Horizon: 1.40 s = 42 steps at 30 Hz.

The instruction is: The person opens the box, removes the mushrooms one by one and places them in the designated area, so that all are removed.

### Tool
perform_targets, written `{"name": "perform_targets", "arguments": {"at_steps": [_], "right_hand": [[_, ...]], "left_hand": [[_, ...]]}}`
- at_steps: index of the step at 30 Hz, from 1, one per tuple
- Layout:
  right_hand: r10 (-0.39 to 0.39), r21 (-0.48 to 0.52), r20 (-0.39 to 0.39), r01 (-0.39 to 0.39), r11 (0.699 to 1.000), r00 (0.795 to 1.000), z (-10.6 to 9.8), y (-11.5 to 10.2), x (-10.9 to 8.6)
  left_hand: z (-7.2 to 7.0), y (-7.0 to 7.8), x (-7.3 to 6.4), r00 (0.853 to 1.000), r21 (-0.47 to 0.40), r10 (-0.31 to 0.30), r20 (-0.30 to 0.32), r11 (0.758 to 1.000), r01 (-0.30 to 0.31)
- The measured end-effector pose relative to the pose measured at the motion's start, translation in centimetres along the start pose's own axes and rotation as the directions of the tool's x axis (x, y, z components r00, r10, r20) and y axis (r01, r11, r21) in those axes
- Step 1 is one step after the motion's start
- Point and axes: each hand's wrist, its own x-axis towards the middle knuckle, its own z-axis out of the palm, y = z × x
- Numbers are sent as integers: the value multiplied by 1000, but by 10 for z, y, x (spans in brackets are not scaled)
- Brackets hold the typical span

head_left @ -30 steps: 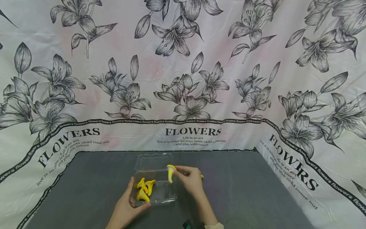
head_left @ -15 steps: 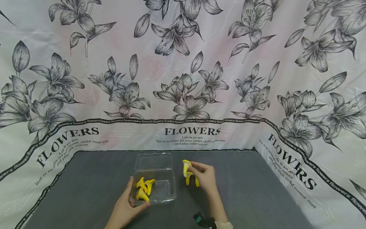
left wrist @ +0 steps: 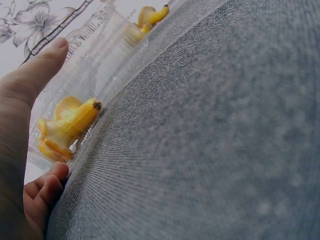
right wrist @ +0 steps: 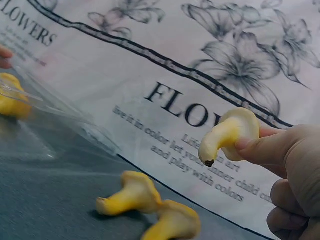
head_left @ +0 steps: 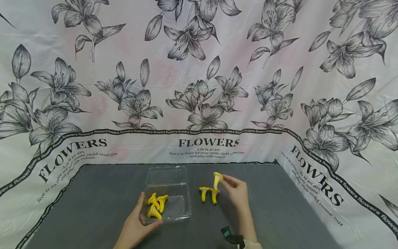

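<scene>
A clear plastic clamshell box [head_left: 181, 204] lies with its lid folded back, and several yellow chanterelle mushrooms [head_left: 162, 202] are inside on its left side. My left hand [head_left: 135, 223] holds the box at its near left corner, thumb along the front and fingers at the left side. To the right of the box, my right hand [head_left: 237, 193] pinches another chanterelle [right wrist: 225, 135] between thumb and fingers, stem pointing down. That one hangs just above two chanterelles [head_left: 203, 193] resting side by side on the table.
The dark grey tabletop [head_left: 280, 207] is bordered at the back and sides by a white curtain [head_left: 208, 114] with a lily print. A black strap with a camera [head_left: 231, 237] is on the right wrist.
My right hand has moved right, from over the box to above the two loose chanterelles, still pinching its mushroom. The left hand and the box have stayed in place.
</scene>
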Motion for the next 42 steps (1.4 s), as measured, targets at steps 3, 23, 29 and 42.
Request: {"name": "perform_targets", "arguments": {"at_steps": [3, 23, 29, 42], "right_hand": [[16, -2, 0, -16, 1000, 1000, -8, 3, 1], [58, -115, 41, -53, 992, 997, -34, 30, 5], [69, -172, 65, -57, 983, 996, -38, 38, 4], [79, -226, 95, -55, 972, 992, -38, 51, 5]], "left_hand": [[0, 1, 0, 1000, -9, -6, 1, 1000, 6], [-1, 0, 1, 1000, 15, -8, -6, 1000, 8], [0, 0, 1, 1000, 19, -11, -3, 1000, 11], [1, 0, 1, 1000, 22, -11, -3, 1000, 11]]}}
